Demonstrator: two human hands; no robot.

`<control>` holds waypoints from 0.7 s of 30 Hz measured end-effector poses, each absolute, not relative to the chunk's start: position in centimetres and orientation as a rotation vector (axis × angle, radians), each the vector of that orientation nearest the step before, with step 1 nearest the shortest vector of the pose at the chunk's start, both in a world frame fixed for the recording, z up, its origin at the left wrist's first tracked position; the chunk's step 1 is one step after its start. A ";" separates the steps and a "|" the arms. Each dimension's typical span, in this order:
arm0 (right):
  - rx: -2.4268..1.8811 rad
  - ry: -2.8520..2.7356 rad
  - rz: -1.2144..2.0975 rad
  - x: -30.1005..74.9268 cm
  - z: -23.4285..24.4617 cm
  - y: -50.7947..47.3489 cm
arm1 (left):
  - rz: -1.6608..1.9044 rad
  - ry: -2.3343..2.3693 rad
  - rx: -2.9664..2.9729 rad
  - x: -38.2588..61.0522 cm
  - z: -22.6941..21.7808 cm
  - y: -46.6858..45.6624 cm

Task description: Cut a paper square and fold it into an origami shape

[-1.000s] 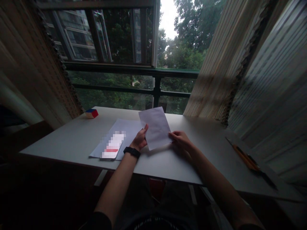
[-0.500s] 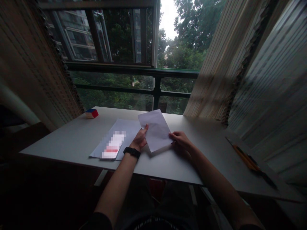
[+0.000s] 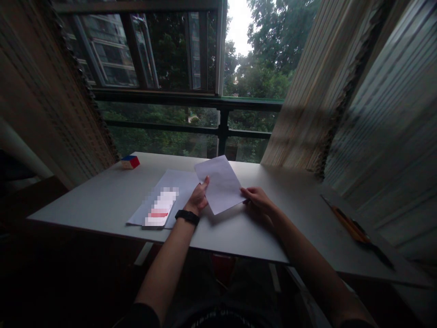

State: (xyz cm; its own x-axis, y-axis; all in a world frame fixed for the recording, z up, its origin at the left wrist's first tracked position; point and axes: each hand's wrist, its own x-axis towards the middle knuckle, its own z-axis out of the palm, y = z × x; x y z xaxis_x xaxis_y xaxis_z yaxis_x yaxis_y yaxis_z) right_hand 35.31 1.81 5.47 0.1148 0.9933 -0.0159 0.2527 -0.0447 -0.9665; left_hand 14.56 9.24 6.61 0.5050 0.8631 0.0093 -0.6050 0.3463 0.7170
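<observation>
My left hand [image 3: 198, 197] and right hand [image 3: 258, 198] pinch a white sheet [image 3: 223, 187]. The left hides part of the flat paper [image 3: 182, 181] under a phone [image 3: 159, 213]; a cube [image 3: 130, 162] sits well apart.

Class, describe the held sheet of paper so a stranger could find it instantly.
At the white table, look between the left hand and right hand. Both grip one white sheet. Unlike the other paper, lying flat to its left, it is held above the table.
</observation>
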 end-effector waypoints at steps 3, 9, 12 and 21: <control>-1.427 -1.338 1.004 35.5 5.5 1.8 | 0.999 0.409 0.713 14.5 6.6 9.3; -1.460 -1.404 0.998 35.7 5.8 1.6 | 1.009 0.413 0.702 14.4 6.6 9.4; -1.459 -1.440 1.003 35.7 5.9 1.6 | 1.017 0.416 0.711 14.4 6.6 9.4; -1.433 -1.371 0.944 35.3 5.1 2.0 | 1.031 0.414 0.677 14.6 6.2 9.7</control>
State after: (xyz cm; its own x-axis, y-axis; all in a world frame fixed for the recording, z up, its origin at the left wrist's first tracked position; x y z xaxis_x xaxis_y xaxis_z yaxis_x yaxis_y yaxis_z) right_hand 35.33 2.02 5.13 0.0895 0.9941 0.0617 0.2971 0.0325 -0.9543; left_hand 14.63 9.74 6.19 0.4653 0.8851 -0.0043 -0.6422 0.3409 0.6865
